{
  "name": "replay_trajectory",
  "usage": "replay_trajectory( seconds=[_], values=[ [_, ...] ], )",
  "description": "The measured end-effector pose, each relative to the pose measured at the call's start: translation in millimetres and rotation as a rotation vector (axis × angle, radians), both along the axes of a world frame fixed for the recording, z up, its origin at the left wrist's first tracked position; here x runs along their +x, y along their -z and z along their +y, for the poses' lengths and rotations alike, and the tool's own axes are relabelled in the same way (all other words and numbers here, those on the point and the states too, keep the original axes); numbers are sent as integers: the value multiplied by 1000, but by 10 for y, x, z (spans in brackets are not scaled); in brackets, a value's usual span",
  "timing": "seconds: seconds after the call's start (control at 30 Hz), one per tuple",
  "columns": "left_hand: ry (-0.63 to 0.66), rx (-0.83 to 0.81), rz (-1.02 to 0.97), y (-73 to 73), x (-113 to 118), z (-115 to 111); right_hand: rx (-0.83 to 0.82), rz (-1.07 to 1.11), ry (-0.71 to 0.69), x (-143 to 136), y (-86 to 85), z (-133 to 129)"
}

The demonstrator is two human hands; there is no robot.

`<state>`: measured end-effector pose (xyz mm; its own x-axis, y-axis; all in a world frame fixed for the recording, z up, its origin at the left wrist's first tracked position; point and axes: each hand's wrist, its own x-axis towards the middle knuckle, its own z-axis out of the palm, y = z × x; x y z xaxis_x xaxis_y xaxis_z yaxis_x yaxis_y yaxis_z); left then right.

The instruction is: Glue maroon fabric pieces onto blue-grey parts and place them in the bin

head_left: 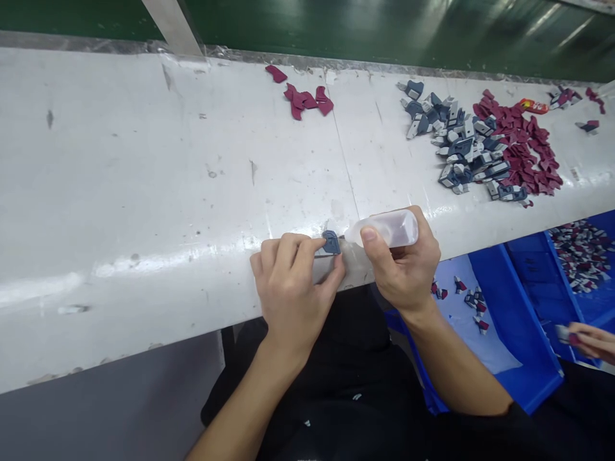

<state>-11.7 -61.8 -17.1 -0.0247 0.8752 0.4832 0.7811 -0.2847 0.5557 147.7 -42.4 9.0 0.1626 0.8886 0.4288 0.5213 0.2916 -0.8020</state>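
Observation:
Near the front edge of the white table (192,160), my left hand (291,282) pinches a small blue-grey plastic part (330,243) between thumb and fingers. My right hand (408,262) is wrapped round a translucent squeeze bottle (391,229), tipped almost level. Its thin dark nozzle points left and reaches the right side of the blue-grey part; whether it touches cannot be made out. Clear liquid seems to show inside the bottle.
Blue-grey and white parts (461,147) lie heaped at the back right, against a pile of maroon pieces (528,150). A few maroon pieces (307,99) lie farther left. Blue bins (500,307) with parts stand below the table at right, where another person's hand (593,339) holds a part.

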Motion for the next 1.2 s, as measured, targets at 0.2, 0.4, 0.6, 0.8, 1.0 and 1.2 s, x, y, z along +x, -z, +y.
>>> replay_trajectory(
  seconds=[0.2,0.4,0.6,0.8,1.0,1.2],
  values=[
    [5,1,0,4,-3,0,-9,37,12,-6,-7,-13],
    [3,-8,-5,9,-3,-2,-16,7,20,3,-14,-7],
    [1,-8,-12,5,-2,0,0,2,0,0,-44,-32],
    [-2,-9,-12,8,1,-1,-15,-11,1,1,-77,-69],
    [10,-1,2,11,-10,-5,-25,-8,-17,25,-87,-128],
    [3,-11,5,-1,-7,-4,-21,21,-1,4,-102,-154]
  ],
)
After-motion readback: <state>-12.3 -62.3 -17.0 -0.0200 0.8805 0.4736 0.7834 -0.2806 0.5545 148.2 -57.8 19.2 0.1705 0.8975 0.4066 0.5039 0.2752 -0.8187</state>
